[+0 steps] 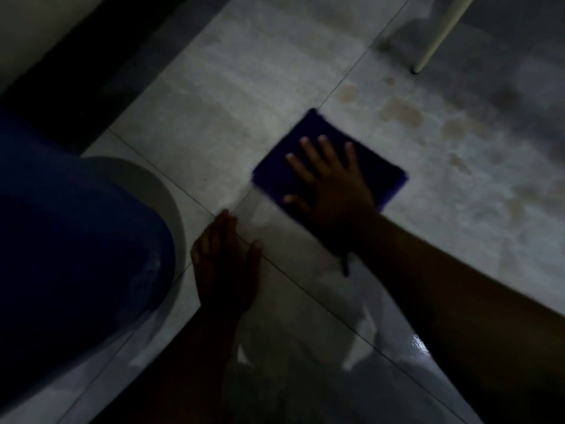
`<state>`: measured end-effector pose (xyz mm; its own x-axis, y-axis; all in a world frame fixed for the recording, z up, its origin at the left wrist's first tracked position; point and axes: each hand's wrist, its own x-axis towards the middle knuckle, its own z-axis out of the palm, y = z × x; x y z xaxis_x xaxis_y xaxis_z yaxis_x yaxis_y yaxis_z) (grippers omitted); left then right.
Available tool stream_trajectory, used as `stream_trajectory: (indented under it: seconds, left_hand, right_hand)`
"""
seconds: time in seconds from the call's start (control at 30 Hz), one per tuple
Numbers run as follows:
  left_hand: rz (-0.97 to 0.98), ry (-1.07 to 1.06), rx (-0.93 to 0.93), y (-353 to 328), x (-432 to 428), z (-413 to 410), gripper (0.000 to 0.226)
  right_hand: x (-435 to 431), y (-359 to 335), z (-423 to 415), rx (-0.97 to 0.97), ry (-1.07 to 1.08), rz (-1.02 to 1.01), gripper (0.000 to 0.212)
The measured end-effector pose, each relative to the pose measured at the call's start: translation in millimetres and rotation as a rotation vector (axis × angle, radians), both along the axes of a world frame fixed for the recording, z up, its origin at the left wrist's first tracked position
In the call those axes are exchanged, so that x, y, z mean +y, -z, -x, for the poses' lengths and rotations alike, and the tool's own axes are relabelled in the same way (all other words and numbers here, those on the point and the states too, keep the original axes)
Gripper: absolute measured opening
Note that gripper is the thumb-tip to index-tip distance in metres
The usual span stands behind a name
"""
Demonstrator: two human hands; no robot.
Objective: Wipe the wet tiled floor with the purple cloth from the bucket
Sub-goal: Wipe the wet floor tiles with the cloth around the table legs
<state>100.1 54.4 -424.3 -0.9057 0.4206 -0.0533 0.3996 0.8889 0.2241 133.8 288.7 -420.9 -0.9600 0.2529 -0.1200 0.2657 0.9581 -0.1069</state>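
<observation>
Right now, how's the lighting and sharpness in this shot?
Head view: dim overall, lower half in deep shadow; the right hand and purple cloth show motion blur at the edges; the left hand is nearly silhouetted; a glare spot on the wet floor.

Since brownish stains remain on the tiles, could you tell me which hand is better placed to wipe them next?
The right hand: it lies flat on the purple cloth, with the stains just beyond. The left hand rests on bare floor, bracing.
</observation>
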Motion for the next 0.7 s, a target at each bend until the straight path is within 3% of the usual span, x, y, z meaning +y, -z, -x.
stream_trajectory:
  seconds: [0.1, 0.17, 0.23, 0.3, 0.4, 0.5, 0.57, 0.7]
  left_hand:
    - [-0.136, -0.01, 0.113, -8.1, 12.6, 17.7, 0.063]
    - [-0.14, 0.032, 0.089, -10.0, 25.3, 24.6, 0.068]
    - [-0.084, 0.074, 0.041, -7.3, 37.1, 24.5, 0.073]
    - [-0.037, 0.118, 0.001, -2.2, 47.0, 21.9, 0.077]
    - [-0.027, 0.195, -0.008, 3.3, 61.1, 13.7, 0.079]
    - [-0.017, 0.129, 0.015, 5.4, 82.3, 8.5, 0.081]
    - [-0.01, 0.048, 0.009, 7.9, 94.0, 7.6, 0.084]
    - [0.023, 0.04, 0.017, 17.9, 93.6, 7.6, 0.089]
  right_hand:
    - [-47.8, 5.4, -32.8, 0.004, -0.331, 0.013, 0.075]
    - [-35.0, 6.8, -81.0, -0.006, -0.485, 0.013, 0.074]
    - [14.3, 7.7, -123.6, -0.006, -0.489, 0.019, 0.075]
    - [77.3, 5.9, -144.9, -0.022, -0.336, -0.017, 0.076]
    - [143.3, -2.4, -103.9, -0.043, -0.022, -0.021, 0.076]
    - [138.4, 0.5, -2.6, -0.019, 0.194, 0.01, 0.082]
    - [107.3, 2.7, 54.5, -0.025, 0.159, 0.01, 0.081]
    - [58.6, 6.7, 55.0, -0.027, -0.284, -0.03, 0.077]
